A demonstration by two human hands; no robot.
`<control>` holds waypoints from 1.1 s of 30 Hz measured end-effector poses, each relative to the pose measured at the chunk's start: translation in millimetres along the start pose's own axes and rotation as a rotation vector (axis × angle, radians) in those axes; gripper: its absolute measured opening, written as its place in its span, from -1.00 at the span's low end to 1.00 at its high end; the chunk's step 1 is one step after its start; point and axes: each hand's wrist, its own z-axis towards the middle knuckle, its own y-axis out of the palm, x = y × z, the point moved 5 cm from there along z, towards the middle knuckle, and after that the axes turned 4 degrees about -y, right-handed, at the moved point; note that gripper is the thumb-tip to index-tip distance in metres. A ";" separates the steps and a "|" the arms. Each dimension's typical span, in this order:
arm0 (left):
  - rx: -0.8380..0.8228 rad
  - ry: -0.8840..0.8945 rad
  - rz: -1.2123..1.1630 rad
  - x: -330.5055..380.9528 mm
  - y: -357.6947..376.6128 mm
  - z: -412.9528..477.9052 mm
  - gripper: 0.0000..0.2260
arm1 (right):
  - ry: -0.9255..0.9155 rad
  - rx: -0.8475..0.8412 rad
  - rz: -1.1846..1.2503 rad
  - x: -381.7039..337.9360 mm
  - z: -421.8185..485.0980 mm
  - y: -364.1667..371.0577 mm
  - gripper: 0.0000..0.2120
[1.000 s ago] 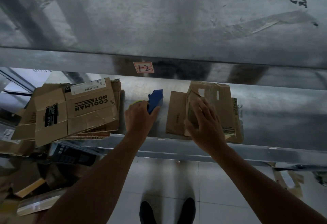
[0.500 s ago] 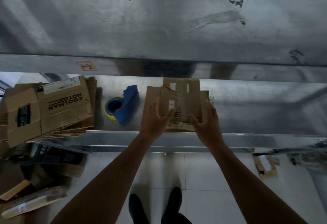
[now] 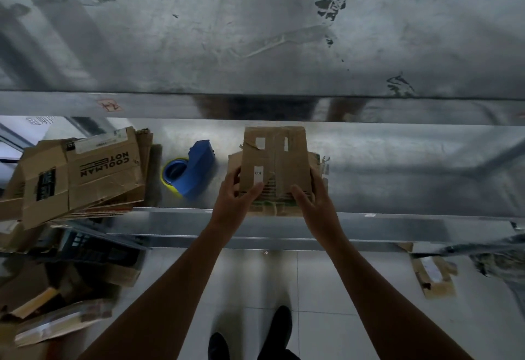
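Note:
A small flattened cardboard box (image 3: 279, 158) with white labels lies on top of a few other flat cardboard pieces at the front of a metal shelf (image 3: 397, 177). My left hand (image 3: 234, 203) grips its near left edge, thumb on top. My right hand (image 3: 311, 202) grips its near right edge, thumb on top as well. A blue tape dispenser (image 3: 190, 173) with a yellow-rimmed roll sits on the shelf just left of the box, apart from both hands.
A stack of flattened cartons (image 3: 82, 172), the top one printed COOLMAN, fills the shelf's left end. More cardboard and dark crates (image 3: 56, 274) pile on the floor at left. A cardboard scrap (image 3: 433, 274) lies on the tiled floor at right. An upper metal shelf (image 3: 255, 32) overhangs.
My left hand let go of the blue tape dispenser, left it on the shelf and moved right onto the small box. Both hands now grip the box's near edges.

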 end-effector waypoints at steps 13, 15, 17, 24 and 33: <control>-0.140 0.062 -0.169 16.2 -16.6 -114.1 -0.73 | -0.001 0.138 0.068 -68.0 -127.0 14.4 -0.53; -0.183 0.042 -0.176 17.1 -22.8 -130.0 -0.65 | -0.005 0.141 0.075 -74.2 -149.4 17.4 -0.50; -0.214 0.026 -0.158 17.7 -27.6 -143.2 -0.60 | 0.017 0.140 0.105 -79.3 -171.0 20.6 -0.38; -0.312 0.070 -0.087 29.3 -18.5 -174.4 -0.66 | 0.018 0.134 0.019 -101.8 -226.4 5.4 -0.22; -0.315 0.083 0.097 23.7 25.5 -196.2 -0.71 | 0.186 0.246 0.114 -108.0 -245.4 -36.9 -0.35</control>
